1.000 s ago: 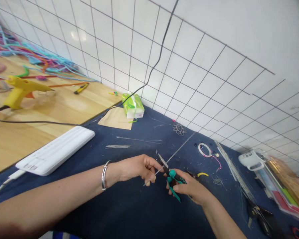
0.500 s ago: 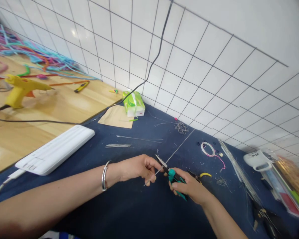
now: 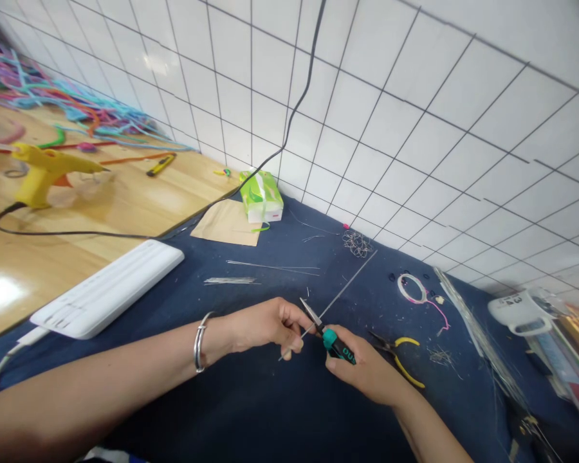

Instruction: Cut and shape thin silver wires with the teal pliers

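Between the thumb and fingers of my left hand [image 3: 280, 328] is pinched a thin straight wire [image 3: 343, 287], which slants up and away to the right. My right hand [image 3: 367, 366] is wrapped round the handles of green-and-black pliers [image 3: 330, 335]. Their metal jaws lie at the wire, just right of my left fingertips; whether they grip it I cannot tell. Yellow-handled pliers [image 3: 405, 361] lie on the dark blue cloth [image 3: 289, 411], right of my right hand. Beyond my left hand rest a bundle of short wires [image 3: 229, 281] and some longer loose wires [image 3: 273, 267].
A white power bank [image 3: 110, 289] with a cable lies on the left. A yellow glue gun [image 3: 48, 170] and a cutter knife [image 3: 161, 164] are on the wooden table. A tissue pack [image 3: 262, 199], coiled wire [image 3: 357, 244], a ring-shaped spool [image 3: 412, 288] and a white mug [image 3: 518, 308] stand farther back.
My right fingers have closed the pliers' handles further together, and the lower handle is now hidden. The view has shifted slightly, uncovering more of the yellow-handled pliers. My left hand stays on the wire.
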Action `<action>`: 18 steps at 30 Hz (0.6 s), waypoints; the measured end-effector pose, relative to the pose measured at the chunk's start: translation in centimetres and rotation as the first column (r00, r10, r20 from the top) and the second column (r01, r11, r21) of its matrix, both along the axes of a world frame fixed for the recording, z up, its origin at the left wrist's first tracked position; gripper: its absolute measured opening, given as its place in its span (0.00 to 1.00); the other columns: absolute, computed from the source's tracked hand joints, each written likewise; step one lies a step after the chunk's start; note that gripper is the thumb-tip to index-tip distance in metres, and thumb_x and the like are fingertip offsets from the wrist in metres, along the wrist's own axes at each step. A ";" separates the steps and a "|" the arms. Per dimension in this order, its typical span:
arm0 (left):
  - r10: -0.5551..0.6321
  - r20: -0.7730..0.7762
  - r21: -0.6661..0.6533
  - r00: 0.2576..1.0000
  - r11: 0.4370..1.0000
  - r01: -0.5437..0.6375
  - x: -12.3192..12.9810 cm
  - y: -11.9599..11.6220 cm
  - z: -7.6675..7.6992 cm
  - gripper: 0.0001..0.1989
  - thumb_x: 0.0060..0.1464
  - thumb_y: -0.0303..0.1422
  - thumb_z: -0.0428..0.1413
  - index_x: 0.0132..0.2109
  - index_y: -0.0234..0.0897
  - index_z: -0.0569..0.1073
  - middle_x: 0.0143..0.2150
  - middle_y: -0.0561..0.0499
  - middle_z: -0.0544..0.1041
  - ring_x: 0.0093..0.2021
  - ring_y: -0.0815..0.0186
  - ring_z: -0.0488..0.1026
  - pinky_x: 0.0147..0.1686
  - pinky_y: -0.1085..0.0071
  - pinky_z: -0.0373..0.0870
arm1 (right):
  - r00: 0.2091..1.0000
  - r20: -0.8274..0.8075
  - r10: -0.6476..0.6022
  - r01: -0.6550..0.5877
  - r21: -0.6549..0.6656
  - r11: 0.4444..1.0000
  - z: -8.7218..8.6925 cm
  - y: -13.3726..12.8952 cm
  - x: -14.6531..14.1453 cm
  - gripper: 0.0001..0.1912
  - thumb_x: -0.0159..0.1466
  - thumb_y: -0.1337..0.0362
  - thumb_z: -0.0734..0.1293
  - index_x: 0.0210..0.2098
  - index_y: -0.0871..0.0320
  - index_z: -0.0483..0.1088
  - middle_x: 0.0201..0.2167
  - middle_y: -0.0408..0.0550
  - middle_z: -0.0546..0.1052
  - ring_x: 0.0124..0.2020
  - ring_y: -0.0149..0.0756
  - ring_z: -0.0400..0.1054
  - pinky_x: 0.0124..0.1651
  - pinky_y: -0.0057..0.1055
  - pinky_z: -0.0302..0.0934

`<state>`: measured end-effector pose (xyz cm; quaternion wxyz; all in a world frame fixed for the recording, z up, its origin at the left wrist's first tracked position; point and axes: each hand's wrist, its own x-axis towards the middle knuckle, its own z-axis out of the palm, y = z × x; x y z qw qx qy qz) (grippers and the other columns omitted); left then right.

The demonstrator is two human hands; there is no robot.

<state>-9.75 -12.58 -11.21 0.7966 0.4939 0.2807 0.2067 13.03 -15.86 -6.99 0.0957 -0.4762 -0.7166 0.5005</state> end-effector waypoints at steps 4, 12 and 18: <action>-0.010 -0.003 -0.008 1.000 1.000 0.010 0.0 0.1 0.0 0.15 0.42 0.28 0.61 0.41 0.34 0.74 0.23 0.54 0.73 0.21 0.72 0.68 0.24 0.75 0.64 | 0.998 -0.052 -0.019 0.017 -0.048 0.999 -0.3 0.0 0.4 0.18 0.58 0.62 0.64 0.48 0.55 0.64 0.32 0.41 0.67 0.33 0.32 0.60 0.39 0.29 0.56; -0.031 -0.012 -0.007 0.999 0.999 0.031 0.0 0.1 0.0 0.17 0.42 0.27 0.60 0.43 0.35 0.73 0.23 0.54 0.73 0.21 0.72 0.69 0.25 0.75 0.65 | 0.971 -0.216 -0.105 0.037 -0.297 0.954 -0.8 0.4 1.2 0.25 0.57 0.60 0.65 0.53 0.54 0.61 0.35 0.44 0.71 0.34 0.33 0.65 0.36 0.29 0.58; -0.055 0.012 -0.013 0.998 0.998 0.055 0.2 0.1 -0.2 0.19 0.43 0.27 0.60 0.45 0.36 0.73 0.24 0.54 0.73 0.22 0.72 0.69 0.24 0.76 0.65 | 0.948 -0.290 -0.134 0.008 -0.399 0.917 -0.4 0.5 1.6 0.26 0.56 0.58 0.66 0.54 0.56 0.61 0.38 0.48 0.71 0.38 0.36 0.67 0.42 0.35 0.60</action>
